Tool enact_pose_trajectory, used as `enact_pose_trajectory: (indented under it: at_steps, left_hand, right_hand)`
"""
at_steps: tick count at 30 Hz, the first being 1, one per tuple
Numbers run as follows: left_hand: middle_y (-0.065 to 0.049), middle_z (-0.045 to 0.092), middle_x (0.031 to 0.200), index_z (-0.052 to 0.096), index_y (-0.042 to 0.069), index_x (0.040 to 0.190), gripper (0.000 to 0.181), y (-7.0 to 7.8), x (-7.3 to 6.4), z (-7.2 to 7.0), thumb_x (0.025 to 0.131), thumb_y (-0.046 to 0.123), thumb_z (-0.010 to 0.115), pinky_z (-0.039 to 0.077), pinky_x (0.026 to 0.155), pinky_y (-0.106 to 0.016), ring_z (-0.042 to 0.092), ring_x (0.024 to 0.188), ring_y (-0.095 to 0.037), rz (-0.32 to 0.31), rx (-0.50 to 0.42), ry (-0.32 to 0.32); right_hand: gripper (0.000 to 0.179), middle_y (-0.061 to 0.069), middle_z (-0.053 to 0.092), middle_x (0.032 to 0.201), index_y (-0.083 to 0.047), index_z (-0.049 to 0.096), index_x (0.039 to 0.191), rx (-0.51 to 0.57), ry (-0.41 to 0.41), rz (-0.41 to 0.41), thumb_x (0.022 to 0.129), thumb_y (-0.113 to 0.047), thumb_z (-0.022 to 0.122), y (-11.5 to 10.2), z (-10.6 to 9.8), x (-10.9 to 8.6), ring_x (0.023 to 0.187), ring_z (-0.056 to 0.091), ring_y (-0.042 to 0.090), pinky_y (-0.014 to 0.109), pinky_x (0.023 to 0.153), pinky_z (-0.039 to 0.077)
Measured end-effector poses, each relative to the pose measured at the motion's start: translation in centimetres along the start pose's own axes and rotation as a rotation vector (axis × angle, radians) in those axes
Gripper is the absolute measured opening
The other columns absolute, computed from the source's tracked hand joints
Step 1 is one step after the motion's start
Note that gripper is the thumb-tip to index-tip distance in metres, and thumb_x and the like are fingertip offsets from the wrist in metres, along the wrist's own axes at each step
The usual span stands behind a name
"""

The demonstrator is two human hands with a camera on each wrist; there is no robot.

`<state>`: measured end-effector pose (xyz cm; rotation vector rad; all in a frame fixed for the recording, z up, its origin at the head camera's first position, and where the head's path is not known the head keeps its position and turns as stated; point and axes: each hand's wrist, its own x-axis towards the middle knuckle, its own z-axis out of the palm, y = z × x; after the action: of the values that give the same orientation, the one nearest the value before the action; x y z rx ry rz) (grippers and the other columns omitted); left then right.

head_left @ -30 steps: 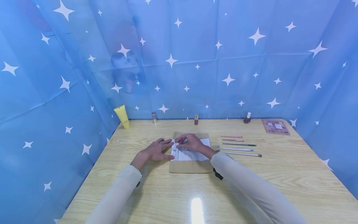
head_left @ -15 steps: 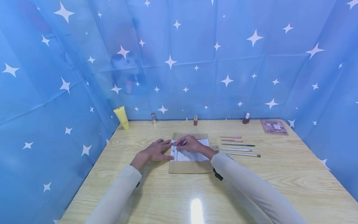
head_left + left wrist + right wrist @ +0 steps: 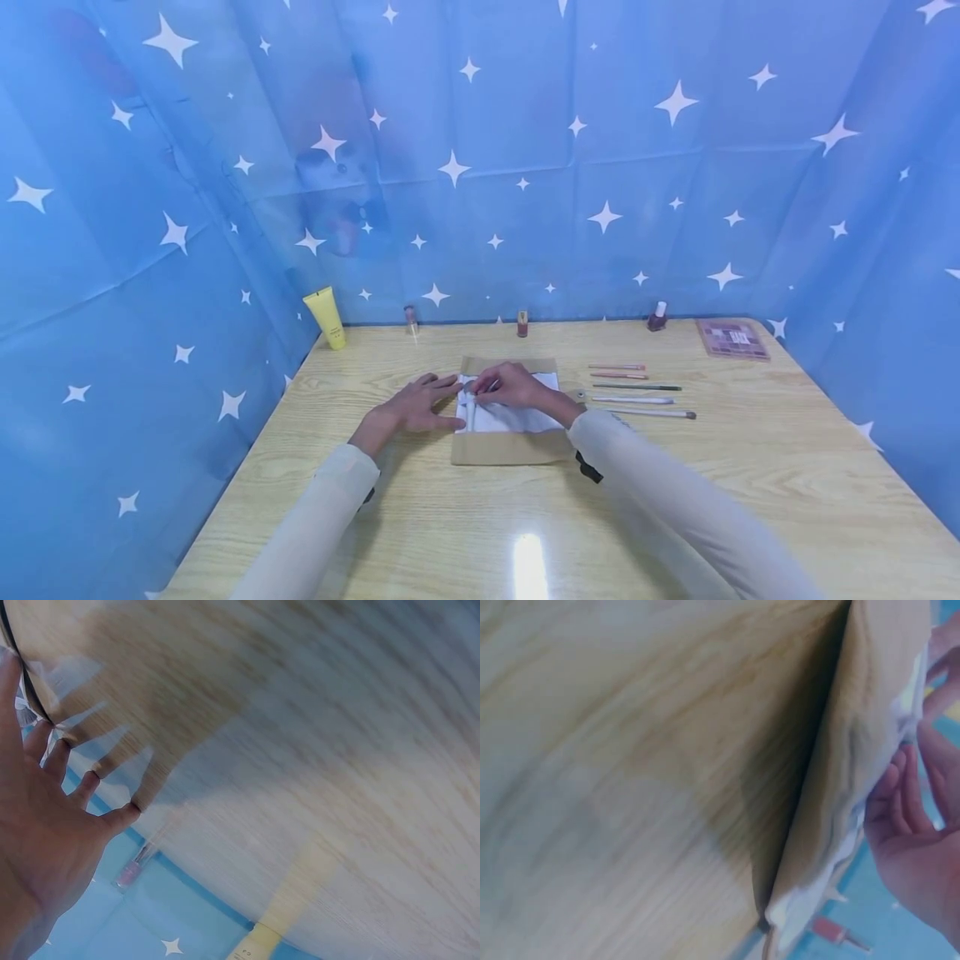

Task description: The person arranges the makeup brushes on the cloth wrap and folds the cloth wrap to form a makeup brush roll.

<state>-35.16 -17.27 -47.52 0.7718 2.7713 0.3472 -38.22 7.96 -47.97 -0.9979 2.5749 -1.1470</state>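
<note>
A tan makeup brush pouch (image 3: 510,448) lies unfolded on the table, its white lining (image 3: 517,418) facing up. Along the lining's left side lies a white-handled makeup brush (image 3: 470,414), its greyish head toward the far side. My right hand (image 3: 513,386) pinches this brush near its head with thumb and fingertips. Spread flat, my left hand (image 3: 415,405) rests at the pouch's left edge, fingertips on the lining beside the brush. In the right wrist view, the curled fingers of the right hand (image 3: 922,817) meet at the pouch's folded cloth (image 3: 855,750).
Right of the pouch lie several makeup brushes (image 3: 633,400) in a row. Along the back edge stand a yellow tube (image 3: 326,318), a lipstick (image 3: 412,319), a small red bottle (image 3: 522,324) and a dark nail polish (image 3: 657,317). An eyeshadow palette (image 3: 732,340) lies at back right.
The right hand has shifted slightly at the brush, and the brush's greyish head and handle show more clearly now. The left hand has stayed at the pouch's edge.
</note>
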Motion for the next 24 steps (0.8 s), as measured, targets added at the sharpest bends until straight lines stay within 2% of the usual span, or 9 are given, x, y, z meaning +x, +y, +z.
enact_pose_trajectory:
  at_steps: [9, 19, 24]
  left_hand:
    - [0.002, 0.023, 0.172, 0.033, 0.028, 0.164, 0.087, 0.1, 0.1, 0.0, 0.094, 0.073, 0.057, 0.022, 0.121, -0.068, 0.017, 0.157, -0.039, -0.002, 0.009, 0.000]
    - [0.004, 0.021, 0.173, 0.031, 0.029, 0.165, 0.087, 0.2, -0.1, 0.0, 0.094, 0.072, 0.058, 0.020, 0.123, -0.066, 0.014, 0.158, -0.037, -0.018, -0.002, -0.006]
    - [0.002, 0.022, 0.173, 0.032, 0.025, 0.165, 0.087, 0.1, -0.2, 0.1, 0.095, 0.069, 0.060, 0.019, 0.123, -0.066, 0.015, 0.158, -0.038, 0.004, -0.014, -0.002]
  right_hand:
    - [0.020, 0.013, 0.078, 0.101, 0.005, 0.075, 0.112, -0.012, 0.029, -0.103, 0.095, -0.005, 0.075, -0.7, -2.4, -2.1, 0.095, 0.075, 0.025, 0.029, 0.085, 0.062]
    - [0.021, 0.017, 0.077, 0.106, 0.003, 0.075, 0.113, -0.046, 0.053, -0.110, 0.095, -0.007, 0.076, -0.9, -5.5, -5.5, 0.093, 0.076, 0.023, 0.032, 0.084, 0.063]
    - [0.018, 0.018, 0.077, 0.106, -0.003, 0.076, 0.113, -0.064, 0.065, -0.098, 0.095, -0.008, 0.076, -0.4, -6.9, -7.5, 0.093, 0.075, 0.021, 0.035, 0.084, 0.063]
